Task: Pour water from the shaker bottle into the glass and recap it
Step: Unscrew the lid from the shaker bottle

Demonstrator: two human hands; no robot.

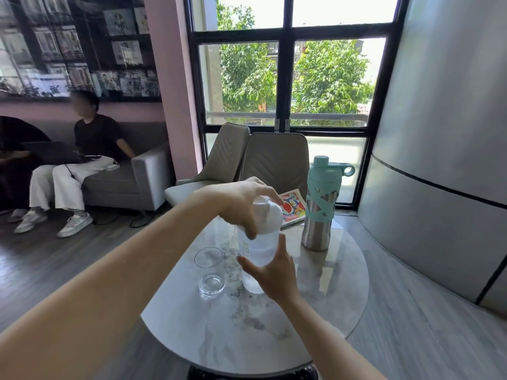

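Note:
A translucent white shaker bottle (256, 250) stands upright on the round marble table (274, 333), with water in its lower part. My left hand (241, 204) comes from above and grips its white lid (270, 219). My right hand (274, 272) wraps the bottle's lower body from the right side. A clear drinking glass (210, 271) stands on the table just left of the bottle, apart from it; I cannot tell whether it holds water.
A steel bottle with a teal sleeve and cap (319, 204) stands at the table's back right. A colourful book (293, 205) lies behind the shaker. Two beige chairs (274, 157) stand beyond the table. A person sits on a grey sofa (123, 182) at left.

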